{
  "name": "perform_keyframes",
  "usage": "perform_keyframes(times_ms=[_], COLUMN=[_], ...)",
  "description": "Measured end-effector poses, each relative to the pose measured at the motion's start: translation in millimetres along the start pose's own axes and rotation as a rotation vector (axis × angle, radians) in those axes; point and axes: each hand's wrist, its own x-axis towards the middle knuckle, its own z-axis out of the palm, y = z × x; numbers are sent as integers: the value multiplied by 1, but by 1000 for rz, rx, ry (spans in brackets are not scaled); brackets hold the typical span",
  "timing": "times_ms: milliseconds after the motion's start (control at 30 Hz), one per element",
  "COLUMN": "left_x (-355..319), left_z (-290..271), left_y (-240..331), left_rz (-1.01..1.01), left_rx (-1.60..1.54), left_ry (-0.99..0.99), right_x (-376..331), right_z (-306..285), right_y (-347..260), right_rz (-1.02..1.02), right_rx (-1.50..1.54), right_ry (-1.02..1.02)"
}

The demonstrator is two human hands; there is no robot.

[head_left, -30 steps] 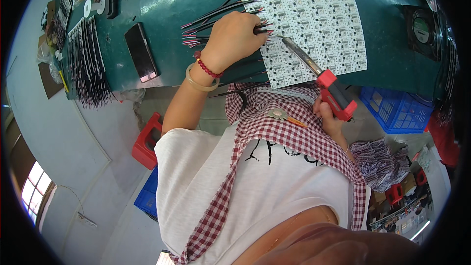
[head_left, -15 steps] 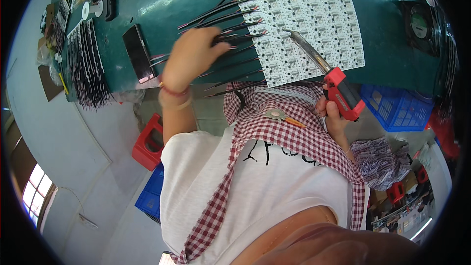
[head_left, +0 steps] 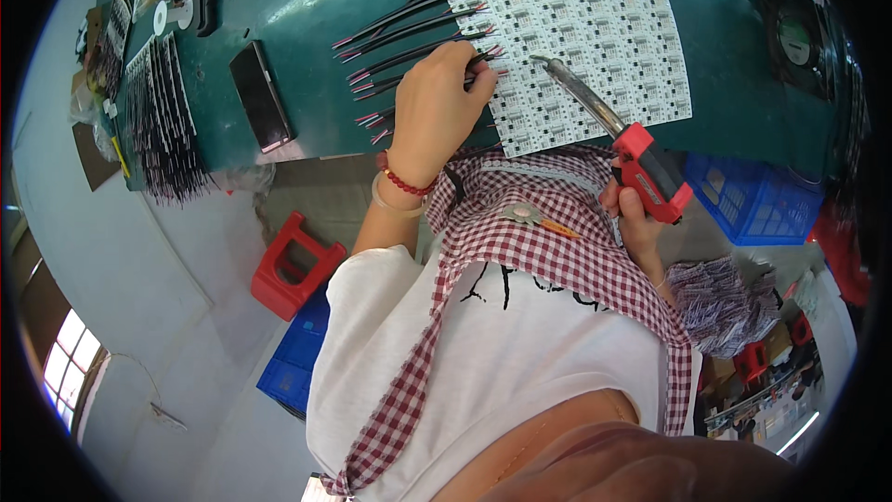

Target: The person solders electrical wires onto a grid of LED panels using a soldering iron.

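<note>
My left hand (head_left: 437, 107) is closed in a pinch on a black cable (head_left: 479, 59) at the left edge of a white circuit board panel (head_left: 595, 46). The panel carries rows of small repeated circuits. Several more black cables (head_left: 400, 14) with thin coloured wire ends lie along that edge, pointing left; my hand and wrist cover parts of the lower ones. In my right hand (head_left: 636, 223) is a red and black soldering iron (head_left: 655, 172), gripped by its handle. Its metal tip points up and left, over the middle of the panel.
A dark phone (head_left: 261, 98) lies on the green table (head_left: 307, 19) to the left, beside a bundle of cables (head_left: 165, 121). At the right are a black fan-like device (head_left: 794, 46) and a blue crate (head_left: 753, 204). A red stool (head_left: 295, 265) stands below left.
My left hand has moved right, from the cables' loose side to the panel's edge, and its fingers have come together. The soldering iron has stayed nearly still.
</note>
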Motion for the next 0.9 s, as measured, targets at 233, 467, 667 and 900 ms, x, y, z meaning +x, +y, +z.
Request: perform_keyframes(times_ms=[233, 467, 667, 900], left_x=[0, 0, 1, 0], left_z=[8, 10, 12, 11], left_y=[1, 3, 2, 2], left_rz=[13, -3, 9, -12], left_rx=[72, 77, 78, 80], left_ry=[31, 52, 61, 58], right_x=[-2, -2, -3, -7], right_z=[3, -6, 5, -4], right_y=[3, 9, 4, 12], right_rz=[69, 121, 134, 99], right_rx=[39, -178, -150, -268], right_ry=[29, -61, 59, -23])
